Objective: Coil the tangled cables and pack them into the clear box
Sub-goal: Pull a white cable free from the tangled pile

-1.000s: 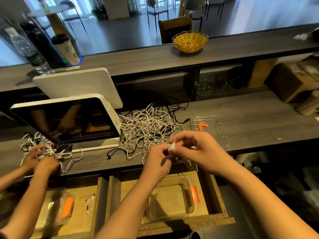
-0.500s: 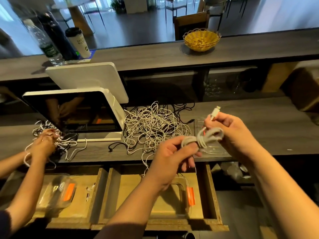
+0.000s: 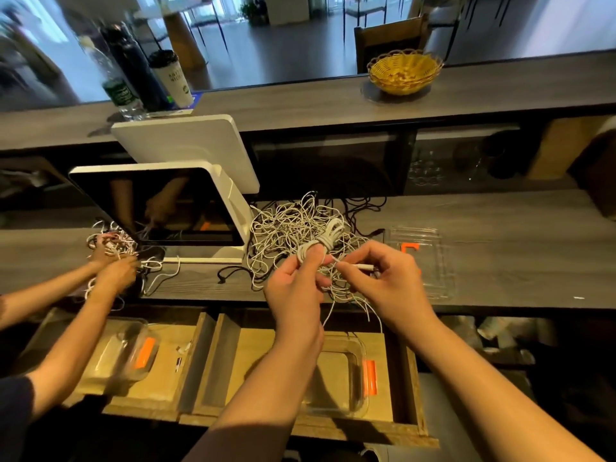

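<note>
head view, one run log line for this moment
left hand: grips coiled white cable | right hand: pinches its plug end | clear box: empty, in open drawer

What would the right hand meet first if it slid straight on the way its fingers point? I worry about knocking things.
The right hand points left, so it would likely meet the coiled cable gripped by the left hand. Depth is unclear.

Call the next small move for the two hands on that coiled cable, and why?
Probably tuck the plug end in. The left hand grips the coiled cable, already wrapped at its waist, while the right hand pinches the loose plug end. The clear box sits open in the drawer below.
</note>
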A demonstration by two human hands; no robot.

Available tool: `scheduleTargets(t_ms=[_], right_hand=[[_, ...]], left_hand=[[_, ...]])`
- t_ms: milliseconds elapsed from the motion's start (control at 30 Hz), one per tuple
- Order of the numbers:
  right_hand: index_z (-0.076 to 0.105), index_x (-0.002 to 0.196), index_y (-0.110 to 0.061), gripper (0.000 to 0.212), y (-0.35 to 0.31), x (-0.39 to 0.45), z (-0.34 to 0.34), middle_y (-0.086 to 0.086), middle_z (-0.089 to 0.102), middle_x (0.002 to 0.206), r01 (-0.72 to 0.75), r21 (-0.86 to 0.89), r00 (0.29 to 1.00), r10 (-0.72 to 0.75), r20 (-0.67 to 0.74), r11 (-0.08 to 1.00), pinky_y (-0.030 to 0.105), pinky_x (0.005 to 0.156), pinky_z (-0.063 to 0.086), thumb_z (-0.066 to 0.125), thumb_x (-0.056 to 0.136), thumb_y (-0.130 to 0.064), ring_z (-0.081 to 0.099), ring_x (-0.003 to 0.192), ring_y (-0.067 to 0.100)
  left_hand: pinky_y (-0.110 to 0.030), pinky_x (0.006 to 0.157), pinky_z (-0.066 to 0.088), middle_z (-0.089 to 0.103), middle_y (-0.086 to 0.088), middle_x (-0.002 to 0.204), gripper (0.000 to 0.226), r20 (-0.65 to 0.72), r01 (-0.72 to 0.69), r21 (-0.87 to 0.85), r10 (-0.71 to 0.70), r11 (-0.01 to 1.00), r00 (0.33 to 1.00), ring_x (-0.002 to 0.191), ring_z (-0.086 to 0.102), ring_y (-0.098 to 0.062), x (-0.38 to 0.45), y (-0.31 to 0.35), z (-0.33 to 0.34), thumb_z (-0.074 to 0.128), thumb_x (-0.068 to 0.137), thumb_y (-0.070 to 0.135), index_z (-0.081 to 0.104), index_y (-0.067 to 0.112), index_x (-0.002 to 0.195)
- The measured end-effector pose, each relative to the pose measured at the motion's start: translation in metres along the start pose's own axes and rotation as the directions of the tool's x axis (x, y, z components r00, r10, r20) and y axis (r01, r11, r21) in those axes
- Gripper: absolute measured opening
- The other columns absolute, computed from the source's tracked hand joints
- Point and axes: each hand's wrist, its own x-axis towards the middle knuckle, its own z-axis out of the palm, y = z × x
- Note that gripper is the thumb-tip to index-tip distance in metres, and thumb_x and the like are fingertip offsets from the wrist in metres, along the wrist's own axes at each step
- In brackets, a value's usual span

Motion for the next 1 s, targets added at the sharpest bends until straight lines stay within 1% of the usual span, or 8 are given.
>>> scheduleTargets(t_ms=[200, 367, 467, 567, 667, 733, 867, 1000], right_hand=[[0.070, 0.090, -0.002, 0.009, -0.008, -0.008, -0.007, 0.008, 0.071, 0.083, -0.025, 0.235, 1.000, 0.021, 0.023, 0.972, 0.025, 0.061, 0.058, 0.075, 0.083, -0.005, 0.070, 0.068, 0.016], [0.072, 0.100, -0.008, 0.016, -0.005, -0.017, -0.008, 0.007, 0.073, 0.092, -0.023, 0.288, 0.999, 0.014, 0.032, 0.957, 0.032, 0.077, 0.060, 0.072, 0.085, -0.003, 0.071, 0.086, 0.020], [0.073, 0.102, -0.013, 0.015, -0.003, -0.020, -0.010, -0.001, 0.073, 0.091, 0.058, 0.164, 0.998, -0.054, -0.032, 0.985, 0.030, 0.077, 0.058, 0.070, 0.088, -0.008, 0.068, 0.087, 0.016], [0.072, 0.101, -0.011, 0.013, 0.001, -0.021, -0.012, -0.003, 0.066, 0.094, 0.236, -0.110, 0.963, -0.248, -0.102, 0.965, 0.032, 0.075, 0.050, 0.067, 0.092, -0.019, 0.060, 0.090, 0.014], [0.068, 0.103, -0.013, 0.017, 0.000, -0.021, -0.015, -0.008, 0.061, 0.107, 0.305, -0.253, 0.924, -0.350, -0.155, 0.918, 0.036, 0.090, 0.046, 0.058, 0.095, -0.025, 0.055, 0.107, 0.012], [0.065, 0.109, -0.017, 0.021, -0.004, -0.018, -0.021, -0.011, 0.062, 0.110, 0.284, -0.243, 0.939, -0.320, -0.128, 0.928, 0.037, 0.096, 0.046, 0.051, 0.098, -0.026, 0.056, 0.112, 0.007], [0.062, 0.116, -0.028, 0.020, -0.014, -0.015, -0.027, -0.009, 0.067, 0.091, 0.157, -0.170, 0.985, -0.166, -0.040, 0.973, 0.042, 0.073, 0.054, 0.048, 0.102, -0.028, 0.064, 0.086, 0.010], [0.068, 0.107, -0.020, 0.018, -0.015, -0.010, -0.033, 0.004, 0.069, 0.084, -0.012, -0.118, 0.999, 0.016, 0.028, 0.993, 0.054, 0.071, 0.055, 0.051, 0.101, -0.023, 0.066, 0.079, 0.025]], left_hand=[[-0.016, 0.044, 0.035, 0.060, 0.003, 0.057, 0.013, 0.027, -0.125, 0.120, 0.123, 0.985, 0.992, 0.047, 0.047, -0.006, -0.007, -0.011, 0.001, 0.070, 0.092, 0.017, 0.069, 0.010, 0.081], [-0.020, 0.046, 0.043, 0.068, -0.013, 0.078, 0.005, 0.015, -0.174, 0.112, 0.174, 0.978, 0.985, 0.064, 0.057, -0.020, -0.012, -0.018, 0.008, 0.070, 0.090, 0.011, 0.067, 0.013, 0.087], [-0.020, 0.052, 0.048, 0.071, -0.011, 0.085, 0.005, 0.033, -0.177, 0.113, 0.175, 0.978, 0.984, 0.069, 0.062, -0.014, -0.015, -0.019, 0.011, 0.071, 0.089, 0.007, 0.067, 0.010, 0.091], [-0.023, 0.055, 0.047, 0.070, -0.009, 0.079, 0.007, 0.088, -0.196, 0.132, 0.186, 0.972, 0.979, 0.067, 0.059, -0.014, -0.020, -0.021, 0.011, 0.071, 0.087, 0.004, 0.067, 0.008, 0.089], [-0.021, 0.054, 0.047, 0.067, -0.005, 0.070, 0.010, 0.155, -0.228, 0.133, 0.207, 0.965, 0.966, 0.060, 0.059, -0.013, -0.027, -0.018, 0.009, 0.073, 0.085, 0.002, 0.064, 0.008, 0.085], [-0.020, 0.054, 0.050, 0.068, -0.004, 0.069, 0.013, 0.216, -0.263, 0.141, 0.230, 0.954, 0.949, 0.059, 0.061, -0.011, -0.030, -0.011, 0.011, 0.073, 0.084, -0.001, 0.064, 0.009, 0.083], [-0.030, 0.064, 0.058, 0.072, -0.009, 0.079, 0.012, 0.344, -0.351, 0.238, 0.259, 0.906, 0.903, 0.071, 0.069, -0.021, -0.029, 0.005, 0.006, 0.076, 0.083, 0.005, 0.067, 0.012, 0.087], [-0.031, 0.071, 0.059, 0.070, 0.002, 0.084, 0.009, 0.522, -0.508, 0.417, 0.259, 0.754, 0.813, 0.079, 0.067, -0.014, -0.023, 0.008, -0.003, 0.074, 0.088, 0.013, 0.070, 0.018, 0.094]])
